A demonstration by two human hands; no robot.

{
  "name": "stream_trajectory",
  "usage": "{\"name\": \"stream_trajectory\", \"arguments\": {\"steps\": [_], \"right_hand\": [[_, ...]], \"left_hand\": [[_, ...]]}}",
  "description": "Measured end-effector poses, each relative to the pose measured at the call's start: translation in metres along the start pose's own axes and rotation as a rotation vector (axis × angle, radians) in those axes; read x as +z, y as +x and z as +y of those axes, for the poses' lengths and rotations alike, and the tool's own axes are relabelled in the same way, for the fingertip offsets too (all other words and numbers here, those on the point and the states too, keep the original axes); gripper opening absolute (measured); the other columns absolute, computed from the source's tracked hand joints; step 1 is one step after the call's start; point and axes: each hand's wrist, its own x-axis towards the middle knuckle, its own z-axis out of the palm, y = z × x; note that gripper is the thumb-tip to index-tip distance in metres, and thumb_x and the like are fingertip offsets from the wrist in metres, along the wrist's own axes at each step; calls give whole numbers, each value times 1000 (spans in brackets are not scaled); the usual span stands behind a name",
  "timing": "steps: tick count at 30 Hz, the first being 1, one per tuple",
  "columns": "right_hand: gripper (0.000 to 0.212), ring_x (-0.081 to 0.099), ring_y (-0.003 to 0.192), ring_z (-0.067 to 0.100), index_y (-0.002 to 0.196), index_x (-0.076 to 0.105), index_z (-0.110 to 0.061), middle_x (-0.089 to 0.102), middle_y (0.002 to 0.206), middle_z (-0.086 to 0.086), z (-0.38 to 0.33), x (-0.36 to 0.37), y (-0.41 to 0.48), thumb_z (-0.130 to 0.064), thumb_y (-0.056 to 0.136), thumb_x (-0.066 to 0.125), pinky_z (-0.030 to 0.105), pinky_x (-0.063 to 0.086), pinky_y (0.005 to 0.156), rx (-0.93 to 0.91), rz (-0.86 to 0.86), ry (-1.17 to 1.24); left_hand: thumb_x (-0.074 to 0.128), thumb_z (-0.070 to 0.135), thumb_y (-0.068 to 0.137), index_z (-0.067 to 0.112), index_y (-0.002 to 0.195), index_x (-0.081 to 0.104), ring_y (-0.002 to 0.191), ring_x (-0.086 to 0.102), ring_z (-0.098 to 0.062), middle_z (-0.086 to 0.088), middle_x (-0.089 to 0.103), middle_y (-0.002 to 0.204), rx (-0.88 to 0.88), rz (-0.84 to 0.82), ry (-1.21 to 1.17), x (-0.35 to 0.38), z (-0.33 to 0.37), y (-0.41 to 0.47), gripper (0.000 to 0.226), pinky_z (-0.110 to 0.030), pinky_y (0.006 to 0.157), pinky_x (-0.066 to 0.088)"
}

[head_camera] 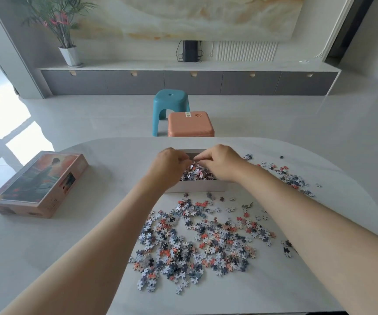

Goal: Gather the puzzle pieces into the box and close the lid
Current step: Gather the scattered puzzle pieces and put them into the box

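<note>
We are dropping pieces into the box, with gathering far from done.

On the counter [47, 258], the lid [40, 183] is lying well left; the box [197, 186] is holding some pieces, most pieces [195, 242] are lying loose nearby; left hand [171, 165] and right hand [221, 161] are hovering over it, fingers curled, seemingly pinching pieces; next we are scooping more.

floor [274, 114]: pale, sunlit | teal stool [170, 110] | orange stool [190, 124] | potted plant [63, 26]
</note>
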Motion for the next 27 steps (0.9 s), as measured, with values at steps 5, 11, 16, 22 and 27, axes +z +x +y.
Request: {"name": "stream_trajectory", "arguments": {"steps": [5,11,16,22,27], "right_hand": [[25,67,88,12,114,72,-15,74,101,1,19,-11,-9,-10,98,53,26,53,89,-16,235,97],[24,61,84,0,112,72,-21,71,102,-5,46,-24,-59,-14,98,54,22,48,85,11,210,73],[81,38,132,18,146,40,-36,39,141,-2,59,-17,-121,-63,75,69,37,37,106,159,-235,-212],[114,24,133,24,153,23,-29,28,136,1,55,7,-136,-70,61,76,46,33,113,223,-346,-296],[62,45,124,23,144,45,-30,39,134,1,43,25,-119,-32,87,70,35,42,102,183,-216,-165]], "left_hand": [[61,27,90,25,108,71,101,52,-20,1,63,105,124,58,26,10,8,-11,21,-32,88,42],[59,34,89,30,104,64,85,57,-8,11,57,102,310,-58,73,22,43,-52,16,-31,74,54],[47,80,71,44,134,42,129,33,-14,9,37,138,269,-337,428,39,45,-89,73,-45,103,40],[44,85,69,45,135,38,131,30,-17,7,35,141,207,-369,458,46,38,-110,78,-49,106,34],[59,53,85,33,127,57,122,40,-17,5,50,127,217,-276,264,48,37,-106,46,-42,103,42]]}}
